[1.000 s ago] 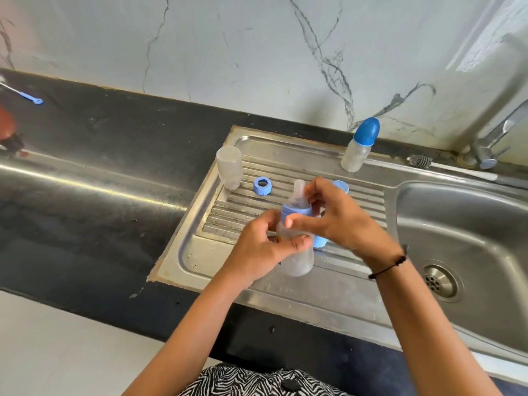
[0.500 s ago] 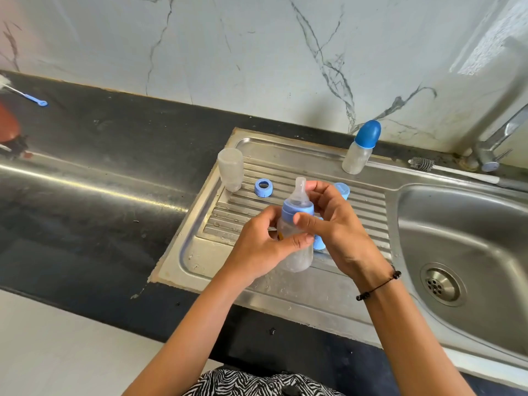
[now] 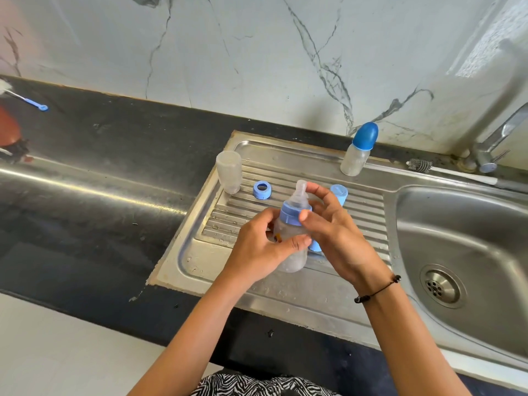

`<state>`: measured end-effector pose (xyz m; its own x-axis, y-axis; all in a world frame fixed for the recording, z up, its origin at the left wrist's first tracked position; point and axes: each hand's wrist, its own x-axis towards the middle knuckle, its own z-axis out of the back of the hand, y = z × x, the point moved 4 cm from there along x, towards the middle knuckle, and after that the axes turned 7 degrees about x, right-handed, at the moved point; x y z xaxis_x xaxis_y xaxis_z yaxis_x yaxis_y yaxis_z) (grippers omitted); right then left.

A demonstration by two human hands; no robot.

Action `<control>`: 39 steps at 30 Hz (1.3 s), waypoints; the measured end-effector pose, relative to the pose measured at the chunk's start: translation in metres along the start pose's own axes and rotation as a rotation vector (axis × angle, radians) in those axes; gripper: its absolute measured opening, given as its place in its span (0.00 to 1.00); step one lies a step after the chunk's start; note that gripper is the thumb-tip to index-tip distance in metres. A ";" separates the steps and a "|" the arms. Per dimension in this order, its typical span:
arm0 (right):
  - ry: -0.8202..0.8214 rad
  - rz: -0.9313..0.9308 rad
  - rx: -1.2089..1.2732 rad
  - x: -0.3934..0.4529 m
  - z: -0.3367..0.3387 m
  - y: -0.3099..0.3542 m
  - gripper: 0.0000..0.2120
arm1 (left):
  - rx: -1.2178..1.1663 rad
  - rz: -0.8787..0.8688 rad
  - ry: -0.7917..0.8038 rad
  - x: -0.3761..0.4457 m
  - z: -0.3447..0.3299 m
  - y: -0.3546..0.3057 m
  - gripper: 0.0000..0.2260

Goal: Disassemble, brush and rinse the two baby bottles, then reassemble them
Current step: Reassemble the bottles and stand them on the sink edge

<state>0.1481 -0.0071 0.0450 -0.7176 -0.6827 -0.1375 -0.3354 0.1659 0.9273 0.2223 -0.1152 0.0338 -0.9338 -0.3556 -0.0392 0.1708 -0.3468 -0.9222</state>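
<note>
Over the drainboard [image 3: 285, 298] my left hand [image 3: 263, 250] grips the clear body of a baby bottle [image 3: 291, 252]. Its light blue ring [image 3: 290, 214] and clear teat [image 3: 300, 192] are on top. My right hand [image 3: 337, 238] holds the ring, thumb in front and fingers behind by the teat. A blue piece [image 3: 315, 246] shows under that palm. On the ribs stand an upside-down clear bottle body [image 3: 228, 172], a loose blue ring [image 3: 262, 190] and a light blue cap [image 3: 339, 192]. A bottle with a dark blue cap [image 3: 359, 150] stands at the back.
A bottle brush [image 3: 420, 166] with a white handle lies along the sink's back rim near the tap [image 3: 491, 150]. The basin [image 3: 468, 224] with its drain [image 3: 441, 287] is at the right. A small blue-handled brush [image 3: 31, 101] lies far left on the black counter.
My right hand's fingers have shifted round the blue ring, and the thumb now sits at its front. The bottle stays in my left hand, a little more upright.
</note>
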 end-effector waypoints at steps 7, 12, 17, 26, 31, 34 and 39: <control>-0.050 0.053 0.031 -0.003 0.004 -0.005 0.20 | -0.065 0.037 0.037 -0.003 -0.004 0.005 0.26; 0.019 0.030 0.062 -0.004 0.014 -0.002 0.29 | -0.092 0.051 0.109 -0.002 -0.002 0.012 0.24; 0.201 -0.058 0.040 -0.013 0.006 -0.003 0.20 | -0.149 0.021 0.259 -0.006 -0.013 0.011 0.20; -0.211 0.221 -0.365 -0.010 -0.001 -0.014 0.15 | 0.146 -0.070 -0.044 0.001 -0.017 0.016 0.19; -0.283 0.268 -0.444 -0.011 0.027 -0.015 0.11 | 0.095 -0.046 -0.080 0.000 -0.013 0.021 0.21; -0.418 0.384 -1.038 0.004 0.056 -0.011 0.16 | 0.056 -0.012 -0.101 0.001 -0.011 0.029 0.23; -0.117 0.018 -1.593 0.027 0.063 -0.038 0.24 | 0.075 0.027 -0.115 0.004 -0.012 0.036 0.25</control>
<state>0.1031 0.0131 -0.0158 -0.7803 -0.6206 -0.0778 0.5703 -0.7570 0.3189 0.2208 -0.1189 -0.0040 -0.8871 -0.4613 -0.0155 0.2223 -0.3977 -0.8902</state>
